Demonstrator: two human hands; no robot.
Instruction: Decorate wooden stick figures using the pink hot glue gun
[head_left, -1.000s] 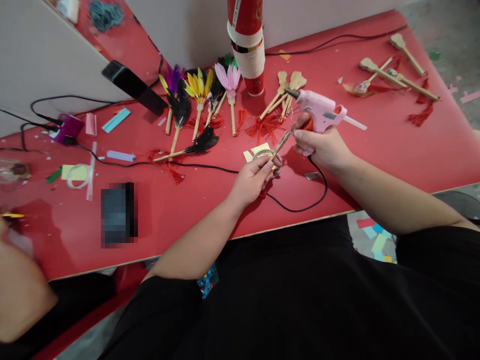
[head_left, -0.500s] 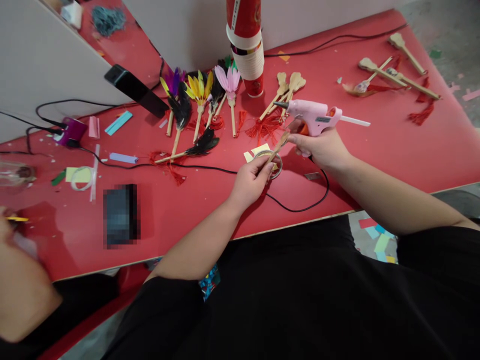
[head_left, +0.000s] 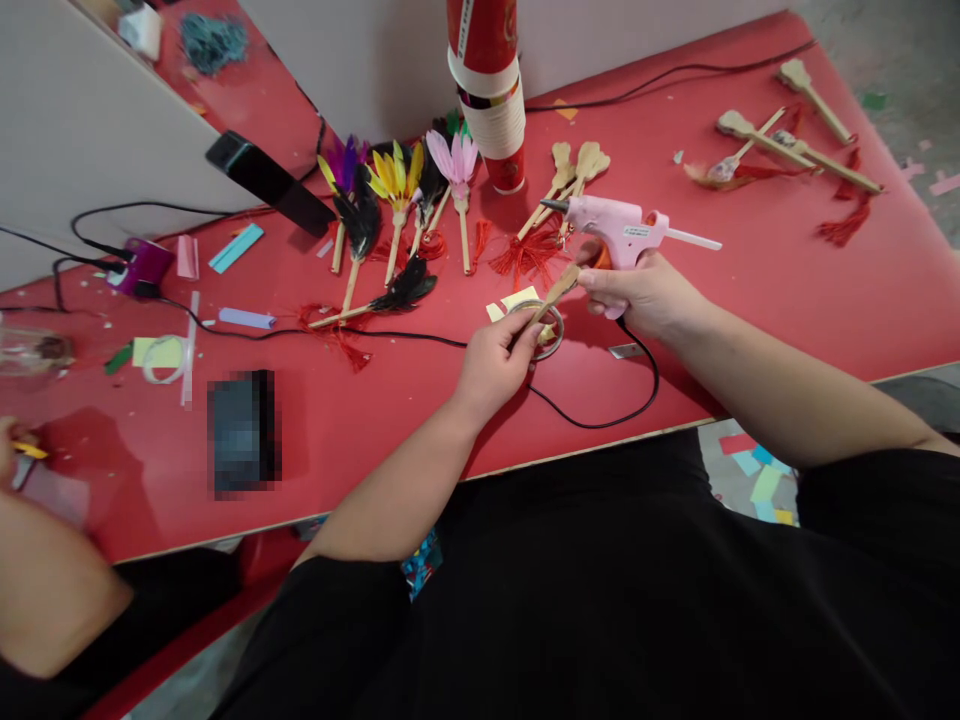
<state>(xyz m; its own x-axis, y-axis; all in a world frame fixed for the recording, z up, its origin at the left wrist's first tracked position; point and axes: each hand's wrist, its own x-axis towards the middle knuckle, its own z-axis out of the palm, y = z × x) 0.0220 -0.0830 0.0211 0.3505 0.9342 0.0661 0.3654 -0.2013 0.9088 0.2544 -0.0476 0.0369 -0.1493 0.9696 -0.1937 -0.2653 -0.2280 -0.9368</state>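
My left hand (head_left: 499,360) is closed round the lower part of a small wooden stick with a wider head (head_left: 559,288). In my right hand (head_left: 652,290) is a pink hot glue gun (head_left: 619,228), its nozzle pointing left and a white glue stick jutting from its back. The fingertips of that hand also touch the head of the wooden stick. Below the stick lies a roll of tape (head_left: 553,345) beside pale yellow paper pieces (head_left: 520,297). A cutter blade (head_left: 627,351) rests under the right hand, near the gun's black cord (head_left: 655,385).
Feather-topped sticks (head_left: 397,190) with red tassels lie at the back, beside stacked paper cups (head_left: 502,130). More wooden sticks (head_left: 795,150) lie at the far right. A phone (head_left: 270,180) leans near the divider. At the left, a co-worker's arm (head_left: 52,590) reaches over the table.
The glue gun has tilted and shifted slightly left in my right hand. My left hand and the wooden stick barely move. The co-worker's hand has moved a little.
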